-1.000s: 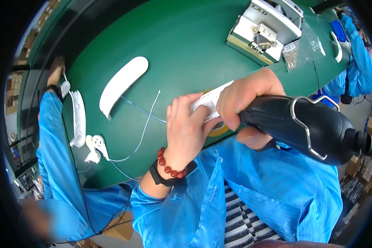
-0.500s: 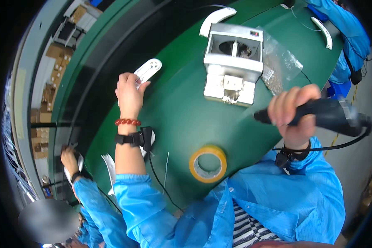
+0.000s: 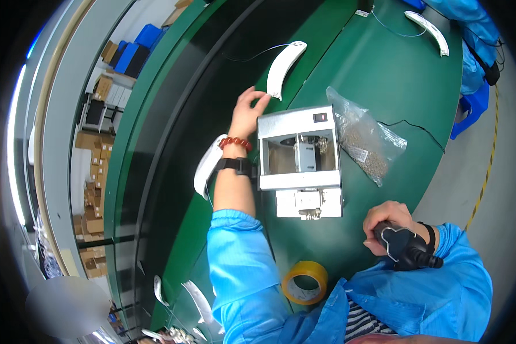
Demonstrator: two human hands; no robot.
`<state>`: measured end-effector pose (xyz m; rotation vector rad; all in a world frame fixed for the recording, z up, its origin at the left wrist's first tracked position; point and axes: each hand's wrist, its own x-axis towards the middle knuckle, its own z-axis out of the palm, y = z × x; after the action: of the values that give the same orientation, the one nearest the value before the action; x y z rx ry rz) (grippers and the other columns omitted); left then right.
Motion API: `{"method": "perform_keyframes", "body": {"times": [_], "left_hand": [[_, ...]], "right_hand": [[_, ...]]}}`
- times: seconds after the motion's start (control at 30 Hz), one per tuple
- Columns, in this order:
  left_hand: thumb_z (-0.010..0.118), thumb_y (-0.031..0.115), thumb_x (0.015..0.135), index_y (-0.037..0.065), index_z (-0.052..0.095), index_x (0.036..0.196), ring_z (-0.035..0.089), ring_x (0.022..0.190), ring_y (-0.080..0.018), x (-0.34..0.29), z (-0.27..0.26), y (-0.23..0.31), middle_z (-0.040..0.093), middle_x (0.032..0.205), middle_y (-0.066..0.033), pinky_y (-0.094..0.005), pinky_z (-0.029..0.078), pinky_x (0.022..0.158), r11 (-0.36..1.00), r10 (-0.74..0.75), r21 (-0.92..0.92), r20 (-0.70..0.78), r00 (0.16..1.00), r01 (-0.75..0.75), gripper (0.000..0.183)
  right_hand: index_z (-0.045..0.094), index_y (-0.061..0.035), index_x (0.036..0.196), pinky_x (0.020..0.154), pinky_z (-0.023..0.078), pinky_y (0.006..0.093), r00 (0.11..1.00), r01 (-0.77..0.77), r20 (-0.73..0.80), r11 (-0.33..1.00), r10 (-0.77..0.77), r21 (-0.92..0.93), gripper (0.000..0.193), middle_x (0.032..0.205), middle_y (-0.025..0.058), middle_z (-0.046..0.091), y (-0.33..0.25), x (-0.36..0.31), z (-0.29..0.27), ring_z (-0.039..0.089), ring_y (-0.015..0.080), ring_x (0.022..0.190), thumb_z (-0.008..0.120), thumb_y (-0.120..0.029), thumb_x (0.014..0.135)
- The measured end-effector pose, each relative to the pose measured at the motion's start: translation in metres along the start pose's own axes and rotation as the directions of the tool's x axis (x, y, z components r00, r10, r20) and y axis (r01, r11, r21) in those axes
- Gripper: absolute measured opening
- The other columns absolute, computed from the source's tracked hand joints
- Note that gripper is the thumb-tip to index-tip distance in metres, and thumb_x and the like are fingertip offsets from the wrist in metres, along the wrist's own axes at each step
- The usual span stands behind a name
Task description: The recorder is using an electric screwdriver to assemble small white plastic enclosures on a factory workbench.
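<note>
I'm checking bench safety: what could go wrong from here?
The thin wire on the white curved part by the left hand might snag if the part is moved. The left forearm, close beside the metal machine, could knock it. The tape roll beside the left sleeve could get brushed aside.

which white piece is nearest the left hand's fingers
The white piece beyond the machine: its near end is by the fingers of the left hand. The others lie farther off, even the one beside the wrist.
</note>
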<state>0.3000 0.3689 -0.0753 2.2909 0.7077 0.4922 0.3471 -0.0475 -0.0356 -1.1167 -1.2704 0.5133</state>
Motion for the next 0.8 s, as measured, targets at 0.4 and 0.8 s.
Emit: {"method": "perform_keyframes", "body": {"times": [0.4,0.8], "left_hand": [[0.064,0.015,0.096,0.005,0.059,0.105,0.065,0.102,-0.0133,0.002,0.018,0.017,0.064,0.11,-0.003,-0.0236,0.05,0.081,0.842,-0.238,-0.45,0.188,0.953,0.299,0.015],[0.062,0.023,0.095,0.016,0.064,0.127,0.037,0.141,-0.0255,0.037,0.043,0.025,0.035,0.153,-0.0178,-0.0318,0.046,0.097,0.977,0.176,-0.169,0.275,0.945,-0.132,0.033]], "right_hand": [[0.058,-0.0057,0.093,0.049,0.046,0.0274,0.999,-0.037,-0.024,0.998,0.038,0.04,0.032,0.07,0.0022,0.063,0.007,0.006,-0.001,0.063,0.0178,0.055,0.082,-0.008,0.071],[0.058,-0.0062,0.092,0.048,0.046,0.0278,0.999,0.01,-0.045,0.999,-0.012,-0.035,0.03,0.07,0.0028,0.062,0.002,-0.007,0.001,0.061,0.0179,0.053,0.081,-0.006,0.072]]}}
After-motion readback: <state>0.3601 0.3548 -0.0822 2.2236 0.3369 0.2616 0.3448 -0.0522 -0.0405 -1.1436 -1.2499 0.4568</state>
